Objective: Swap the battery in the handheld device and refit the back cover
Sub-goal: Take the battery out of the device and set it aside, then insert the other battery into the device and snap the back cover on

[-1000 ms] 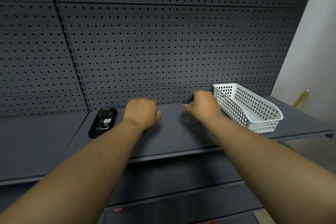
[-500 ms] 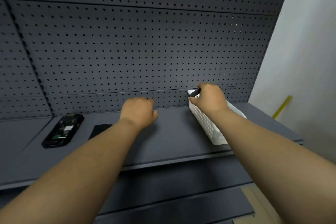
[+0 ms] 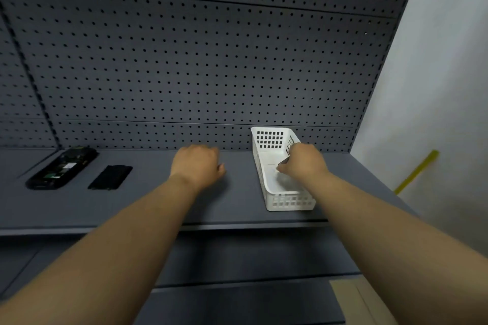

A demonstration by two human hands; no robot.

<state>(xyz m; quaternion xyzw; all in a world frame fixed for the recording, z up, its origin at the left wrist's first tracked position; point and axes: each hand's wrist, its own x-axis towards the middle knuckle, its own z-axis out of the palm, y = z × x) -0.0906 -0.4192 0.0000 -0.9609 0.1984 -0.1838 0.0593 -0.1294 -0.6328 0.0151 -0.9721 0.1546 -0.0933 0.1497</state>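
The black handheld device (image 3: 62, 167) lies on the grey shelf (image 3: 158, 208) at the far left, back side up, with its battery bay open and a circuit board showing. Its black back cover (image 3: 111, 177) lies flat just to the right of it. My left hand (image 3: 196, 165) rests on the shelf as a loose fist with nothing in it. My right hand (image 3: 303, 162) reaches down into the white perforated basket (image 3: 290, 203). Its fingers pinch a dark battery (image 3: 284, 160), of which only a sliver shows.
A grey pegboard wall (image 3: 184, 74) closes off the back of the shelf. The white wall on the right has a yellow strip (image 3: 417, 171) leaning low against it. Lower grey shelves sit under my forearms.
My view has swung right, so the device and cover now sit further left. My right hand carried the dark battery from the shelf over the basket's rim and down inside it. The left hand stayed put.
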